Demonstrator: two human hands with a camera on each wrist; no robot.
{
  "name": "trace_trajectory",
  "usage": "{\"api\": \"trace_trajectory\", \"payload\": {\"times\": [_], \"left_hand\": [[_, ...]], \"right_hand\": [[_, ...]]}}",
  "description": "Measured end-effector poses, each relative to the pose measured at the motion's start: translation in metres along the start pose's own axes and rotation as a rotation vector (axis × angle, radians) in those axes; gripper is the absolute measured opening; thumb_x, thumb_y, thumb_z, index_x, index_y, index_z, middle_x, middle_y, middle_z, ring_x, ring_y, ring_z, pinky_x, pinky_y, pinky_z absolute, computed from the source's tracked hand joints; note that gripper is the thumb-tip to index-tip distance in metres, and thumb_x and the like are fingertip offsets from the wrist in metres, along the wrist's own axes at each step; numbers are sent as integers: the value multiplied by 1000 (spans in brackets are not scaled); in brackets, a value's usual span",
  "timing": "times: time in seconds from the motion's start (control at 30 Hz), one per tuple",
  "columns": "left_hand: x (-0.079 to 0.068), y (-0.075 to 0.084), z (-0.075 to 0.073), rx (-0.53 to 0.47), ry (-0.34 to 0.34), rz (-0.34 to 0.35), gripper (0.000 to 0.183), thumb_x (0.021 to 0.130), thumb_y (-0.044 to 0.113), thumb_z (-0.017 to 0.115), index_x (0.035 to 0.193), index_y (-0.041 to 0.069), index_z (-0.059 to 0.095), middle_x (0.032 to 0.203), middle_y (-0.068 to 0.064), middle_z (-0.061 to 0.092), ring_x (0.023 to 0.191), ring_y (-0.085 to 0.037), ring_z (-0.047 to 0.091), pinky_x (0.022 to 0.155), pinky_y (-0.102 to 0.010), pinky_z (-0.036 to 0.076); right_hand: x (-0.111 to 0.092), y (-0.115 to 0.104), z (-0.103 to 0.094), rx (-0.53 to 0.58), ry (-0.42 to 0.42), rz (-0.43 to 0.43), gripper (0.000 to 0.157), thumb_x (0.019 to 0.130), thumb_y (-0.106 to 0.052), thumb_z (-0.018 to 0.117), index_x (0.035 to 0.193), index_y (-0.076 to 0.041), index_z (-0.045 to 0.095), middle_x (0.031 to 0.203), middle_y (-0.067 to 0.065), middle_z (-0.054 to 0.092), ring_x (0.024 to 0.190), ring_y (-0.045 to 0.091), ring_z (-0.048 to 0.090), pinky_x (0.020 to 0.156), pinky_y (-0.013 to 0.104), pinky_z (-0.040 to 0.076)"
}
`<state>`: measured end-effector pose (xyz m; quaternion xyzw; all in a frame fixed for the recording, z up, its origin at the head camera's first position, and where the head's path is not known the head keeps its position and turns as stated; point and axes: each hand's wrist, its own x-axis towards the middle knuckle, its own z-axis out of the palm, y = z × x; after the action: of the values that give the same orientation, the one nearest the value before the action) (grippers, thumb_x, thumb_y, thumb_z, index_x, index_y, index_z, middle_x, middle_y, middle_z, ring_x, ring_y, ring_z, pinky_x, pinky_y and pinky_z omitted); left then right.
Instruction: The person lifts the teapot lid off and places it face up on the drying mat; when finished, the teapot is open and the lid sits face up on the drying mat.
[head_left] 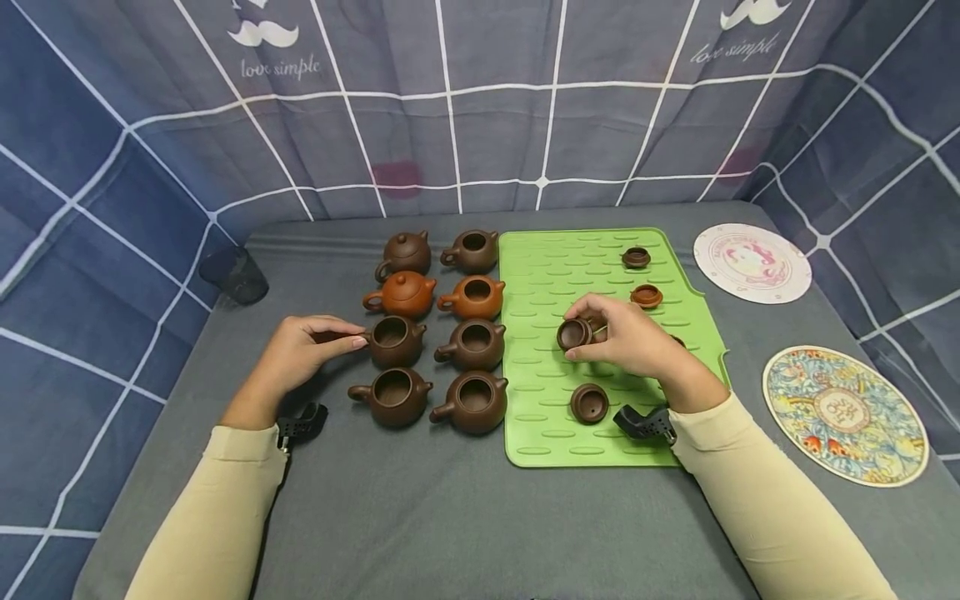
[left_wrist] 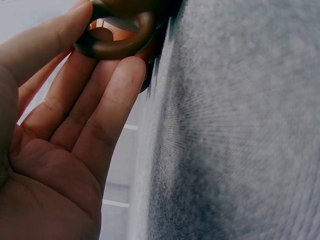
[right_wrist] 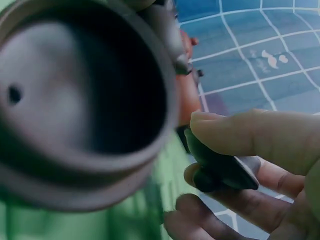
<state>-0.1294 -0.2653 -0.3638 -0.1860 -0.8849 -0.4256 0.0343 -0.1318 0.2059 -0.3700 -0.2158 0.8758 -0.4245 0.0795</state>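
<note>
With thumb and fingers, my left hand point(head_left: 311, 350) pinches the handle point(left_wrist: 122, 47) of a dark brown teapot point(head_left: 395, 340) that has no lid and stands on the grey cloth. Over the green mat, my right hand point(head_left: 626, 333) holds a small dark brown teapot lid point(head_left: 574, 334), its hollow underside towards the head camera; the right wrist view shows the held lid point(right_wrist: 220, 165) between thumb and fingers. Closer to the right wrist camera is another brown lid point(head_left: 589, 403), lying upside down on the mat with a small hole visible.
Several more teapots stand in two columns; a dark one point(head_left: 407, 252) and an orange one point(head_left: 405, 293) at the back left wear lids. More lids, one orange point(head_left: 647, 295), lie on the green mat point(head_left: 540, 450). Round mats point(head_left: 846, 417) lie right, a black cup point(head_left: 234, 275) far left.
</note>
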Motion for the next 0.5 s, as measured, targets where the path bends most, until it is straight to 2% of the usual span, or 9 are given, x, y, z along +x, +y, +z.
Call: {"api": "trace_trajectory", "payload": {"times": [0.2,0.5], "left_hand": [[-1,-1,2,4,-3,1,16,92,3,83,107,-3,82,103,-14,77,92,-6,66,78,-17,48],[-1,-2,2,-7,-1,16,14,92,1,82,106,-3,82,101,-14,77,91,-7,66,78,-17,49]], "right_hand": [[0,12,7,-28,8,-59,43,81,-8,94,118,-4,73,107,6,73,95,23,66,87,47,50],[3,19,11,-60,-7,-29,48,79,-7,95,123,-4,75,115,7,74,102,24,66,90,48,51]]}}
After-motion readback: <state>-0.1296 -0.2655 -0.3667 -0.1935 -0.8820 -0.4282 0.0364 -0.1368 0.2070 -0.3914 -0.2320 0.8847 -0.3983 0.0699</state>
